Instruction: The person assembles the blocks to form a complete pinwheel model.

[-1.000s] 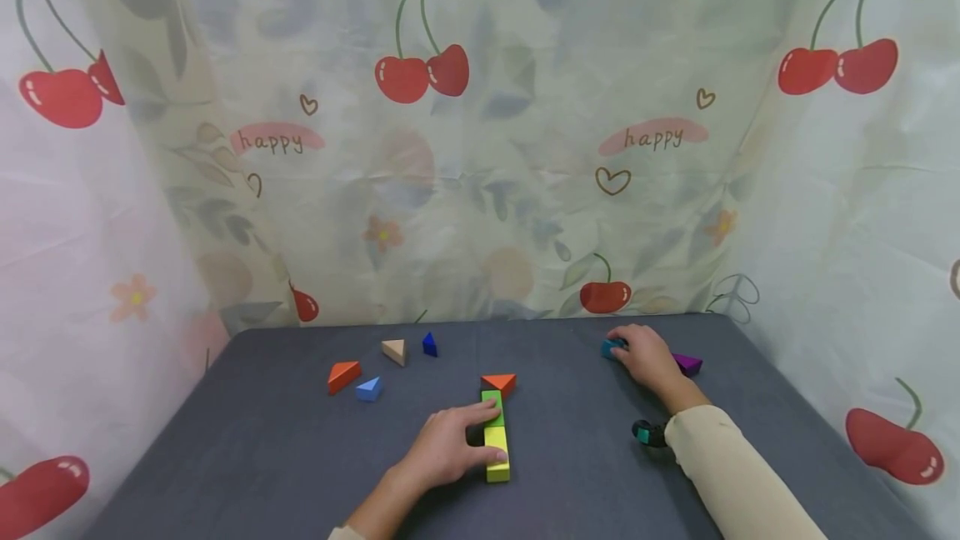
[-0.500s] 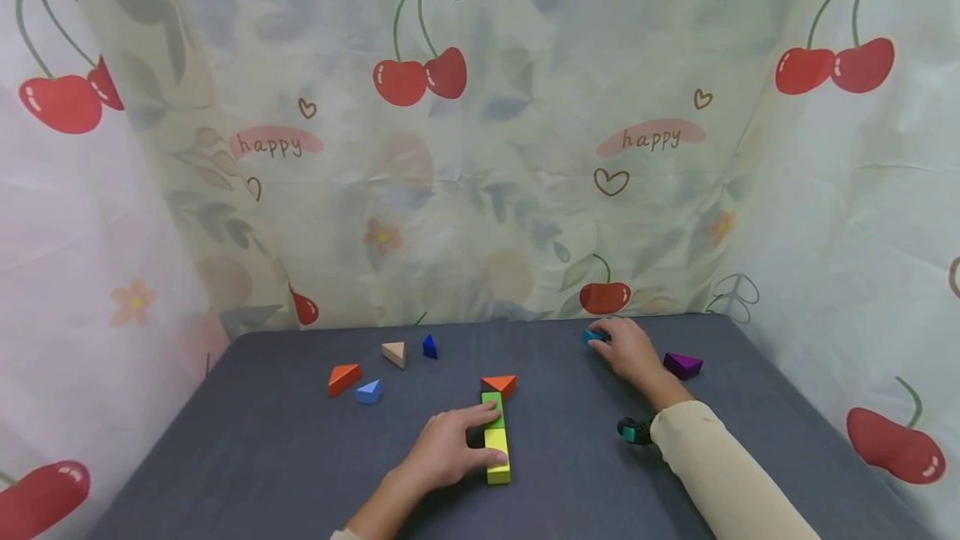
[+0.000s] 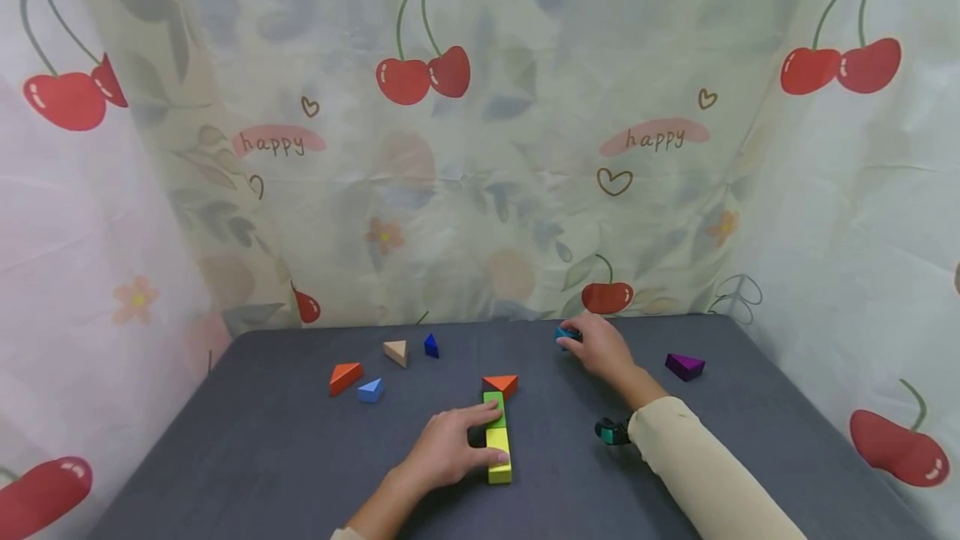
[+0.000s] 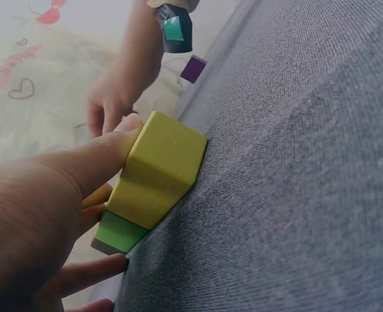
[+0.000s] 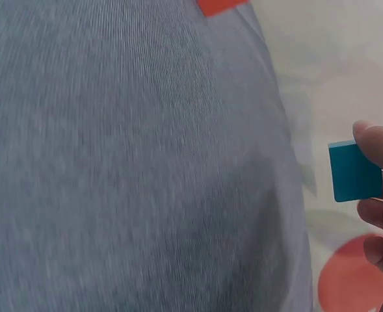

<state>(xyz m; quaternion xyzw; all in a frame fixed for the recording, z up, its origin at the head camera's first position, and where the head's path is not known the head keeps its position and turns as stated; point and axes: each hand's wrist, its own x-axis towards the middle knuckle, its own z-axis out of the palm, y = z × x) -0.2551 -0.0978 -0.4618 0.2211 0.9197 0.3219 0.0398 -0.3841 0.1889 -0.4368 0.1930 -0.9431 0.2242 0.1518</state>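
Observation:
In the head view, my left hand [image 3: 448, 450] rests over a row of blocks, its thumb on the yellow block [image 3: 498, 440] and a finger on the green block [image 3: 494, 408]. The left wrist view shows the thumb against the upper edge of the yellow block [image 4: 160, 166], with other fingers by the green block [image 4: 118, 231]. At the back of the table my right hand [image 3: 603, 350] pinches a teal block [image 5: 354, 171] between thumb and fingers, held up off the cloth. An orange triangular block [image 3: 501, 386] stands at the far end of the row.
A purple triangular block [image 3: 685, 367] lies at the right. On the left are a red-orange block [image 3: 345, 378], a light blue triangular block [image 3: 371, 391], a tan block [image 3: 396, 352] and a dark blue block [image 3: 431, 346]. A patterned curtain [image 3: 465, 215] surrounds the dark grey tabletop [image 3: 262, 440].
My right hand has carried the teal block leftward along the back of the table, away from the purple block, which is now fully visible. The left hand stays in place on the row.

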